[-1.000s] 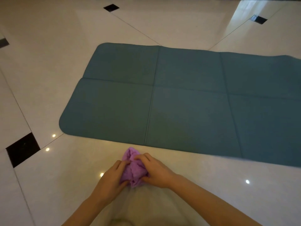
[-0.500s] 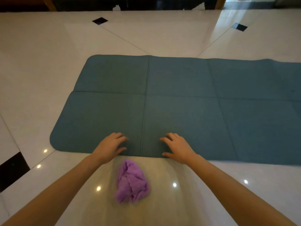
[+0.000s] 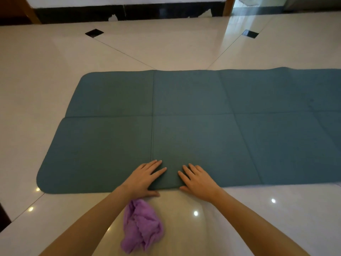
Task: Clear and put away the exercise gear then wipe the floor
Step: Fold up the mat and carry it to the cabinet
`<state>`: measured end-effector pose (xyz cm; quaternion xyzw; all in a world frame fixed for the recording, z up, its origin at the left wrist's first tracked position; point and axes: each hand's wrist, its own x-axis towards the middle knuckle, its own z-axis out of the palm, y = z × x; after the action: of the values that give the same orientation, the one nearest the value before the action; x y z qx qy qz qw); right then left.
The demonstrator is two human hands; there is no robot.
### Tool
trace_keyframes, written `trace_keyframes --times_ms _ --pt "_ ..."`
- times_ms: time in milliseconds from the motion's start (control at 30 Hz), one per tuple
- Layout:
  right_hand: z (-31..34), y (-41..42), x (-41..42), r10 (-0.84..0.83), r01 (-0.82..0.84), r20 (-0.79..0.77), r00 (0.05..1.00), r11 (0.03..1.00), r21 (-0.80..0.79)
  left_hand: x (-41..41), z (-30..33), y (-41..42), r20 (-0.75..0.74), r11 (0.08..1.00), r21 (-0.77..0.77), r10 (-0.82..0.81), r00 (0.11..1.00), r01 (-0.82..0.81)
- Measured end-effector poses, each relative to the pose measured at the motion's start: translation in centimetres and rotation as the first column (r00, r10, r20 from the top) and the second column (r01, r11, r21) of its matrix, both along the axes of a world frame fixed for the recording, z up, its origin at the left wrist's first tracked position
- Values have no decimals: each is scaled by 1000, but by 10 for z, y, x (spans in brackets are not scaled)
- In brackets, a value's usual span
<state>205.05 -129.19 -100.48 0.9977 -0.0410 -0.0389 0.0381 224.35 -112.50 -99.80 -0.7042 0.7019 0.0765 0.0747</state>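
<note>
Head view, the only 1.

Mat (image 3: 193, 126): teal, flat on the floor (image 3: 166, 48), long axis left-right, right end cut by frame edge. Fold creases split it into panels: 1 lengthwise crease, 2 visible crosswise. Left corners rounded.

Left hand (image 3: 143, 179): palm down on the mat's near edge, fingers (image 3: 156, 164) straight and slightly spread, flat on the mat surface just right of the left crosswise crease. Thumb lies on the floor along the mat edge. Holding nothing, not curled round the edge.

Right hand (image 3: 198, 181): same pose, palm down, fingers straight, spread, pointing away from the body onto the mat. Thumb at the mat edge, at floor level. Holding nothing.

Hands close together, small gap of mat between the fingertips, not touching each other. Both heels sit at the near edge, wrists over bare floor.

Cloth (image 3: 141, 225): purple, crumpled in a heap on the floor, nearer the body than the mat, between the 2 forearms, its left side partly hidden under the left forearm. Its top lies just behind the left wrist; cannot tell if it touches. Apart from the mat, well apart from the right hand.

Floor: glossy cream tiles, small black diamond insets, ceiling-light reflections. Dark skirting along the far wall.
</note>
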Motion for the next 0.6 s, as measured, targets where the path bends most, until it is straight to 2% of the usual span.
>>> trace_keyframes --times_ms 100,133,267,333,467,600 --pt "4 -5 1 89 -87 174 981 996 -23 0 9 -3 14 991 -95 -91 996 92" --pt "8 -7 2 117 -116 208 971 993 -18 0 10 -3 25 979 -170 -113 993 116" --pt "26 -13 6 151 -157 300 942 988 -3 4 34 -4 -13 941 -334 -66 998 58" --pt "39 -16 4 106 -121 375 921 992 19 8 55 -9 0 913 -406 -23 1000 20" --pt "72 -36 -5 -80 60 527 846 997 55 21 100 -30 -14 876 -479 50 999 -51" --pt "99 -73 -8 -224 222 479 849 973 61 41 136 -52 22 877 -478 51 998 -34"
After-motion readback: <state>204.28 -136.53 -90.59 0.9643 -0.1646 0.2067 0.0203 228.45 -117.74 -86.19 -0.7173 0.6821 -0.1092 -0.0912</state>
